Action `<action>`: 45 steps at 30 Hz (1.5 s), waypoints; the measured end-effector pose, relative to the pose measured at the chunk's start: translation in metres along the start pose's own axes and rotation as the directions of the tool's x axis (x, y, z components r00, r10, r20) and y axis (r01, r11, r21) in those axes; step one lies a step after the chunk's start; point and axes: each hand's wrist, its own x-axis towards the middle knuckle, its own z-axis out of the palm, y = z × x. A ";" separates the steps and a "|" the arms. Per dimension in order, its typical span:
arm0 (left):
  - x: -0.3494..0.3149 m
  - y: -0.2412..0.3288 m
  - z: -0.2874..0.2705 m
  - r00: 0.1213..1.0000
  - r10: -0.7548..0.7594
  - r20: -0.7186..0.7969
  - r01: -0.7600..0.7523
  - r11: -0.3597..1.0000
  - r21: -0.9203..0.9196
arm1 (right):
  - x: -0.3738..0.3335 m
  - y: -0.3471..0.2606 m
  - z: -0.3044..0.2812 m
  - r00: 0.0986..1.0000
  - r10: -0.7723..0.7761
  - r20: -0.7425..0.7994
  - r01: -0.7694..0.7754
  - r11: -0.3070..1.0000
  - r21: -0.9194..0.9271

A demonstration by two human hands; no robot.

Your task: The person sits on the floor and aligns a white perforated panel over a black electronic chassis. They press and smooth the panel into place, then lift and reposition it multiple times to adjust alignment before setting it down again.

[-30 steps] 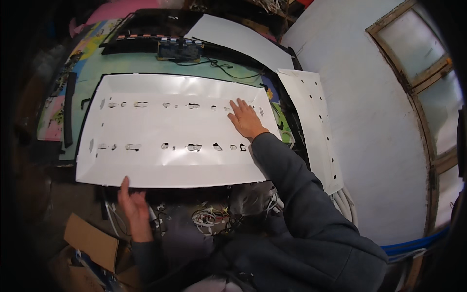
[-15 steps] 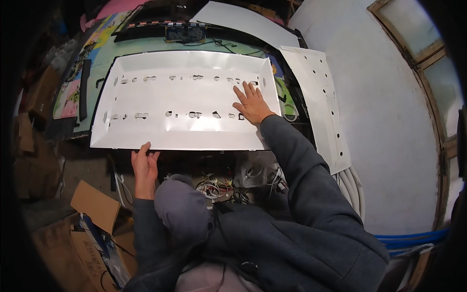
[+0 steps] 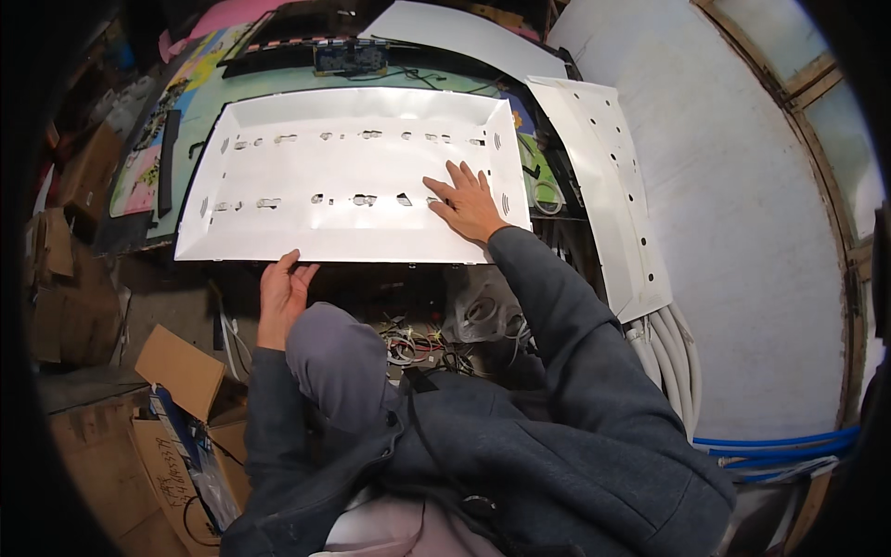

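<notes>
on a green-patterned workbench, a shallow white rectangular panel lies along the near edge, slots largely uncovered, a perforated white sheet apart; right hand spread flat atop it, grasping nothing, left hand half-curled at its rim, grip unclear.

Over the white tray, room lies open left of the right hand; a circuit board obstructs beyond, a perforated sheet rightward.

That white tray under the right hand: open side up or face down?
Open side up: the white tray shows its inner floor, with two rows of cutouts, and sloping side walls.
</notes>
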 end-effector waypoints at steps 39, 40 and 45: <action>0.001 -0.032 0.043 0.912 -0.393 0.115 0.395 0.919 0.009 | 0.035 -0.079 0.027 0.975 -0.216 -0.056 0.213 0.975 -0.059; 0.003 -0.034 0.042 0.926 -0.365 0.101 0.365 0.931 0.015 | 0.035 -0.075 0.028 0.972 -0.227 -0.054 0.224 0.972 -0.066; -0.003 -0.039 0.055 0.973 -0.209 0.102 0.205 0.977 0.051 | 0.053 -0.098 0.022 0.996 -0.082 0.044 0.082 0.997 -0.001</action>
